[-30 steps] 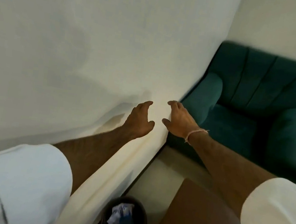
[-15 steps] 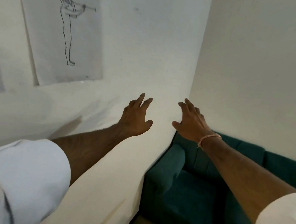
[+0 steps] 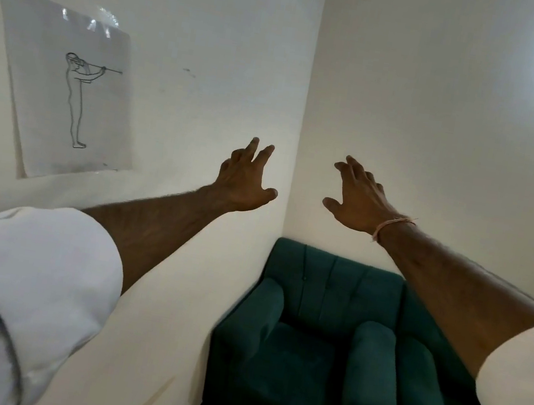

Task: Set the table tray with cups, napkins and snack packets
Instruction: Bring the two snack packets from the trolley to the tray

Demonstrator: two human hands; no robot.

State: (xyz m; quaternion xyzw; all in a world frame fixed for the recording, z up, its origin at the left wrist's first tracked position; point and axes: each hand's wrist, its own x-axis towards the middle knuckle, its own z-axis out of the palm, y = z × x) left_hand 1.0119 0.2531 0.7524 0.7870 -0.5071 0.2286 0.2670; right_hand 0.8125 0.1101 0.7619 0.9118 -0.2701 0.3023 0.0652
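Both my arms are stretched out in front of me toward a room corner. My left hand is held up with its fingers spread and nothing in it. My right hand, with a thin cord around the wrist, is likewise held open and holds nothing. The two hands are apart, palms facing away. No tray, cups, napkins or snack packets are in view.
A dark green armchair stands in the corner below my right arm. White walls meet just beyond my hands. A paper sheet with a line drawing of a figure is taped to the left wall.
My view has tilted upward: the bin, brown surface and floor have dropped out and the wall drawing has come in. Both hands rose and moved further apart, still holding nothing.
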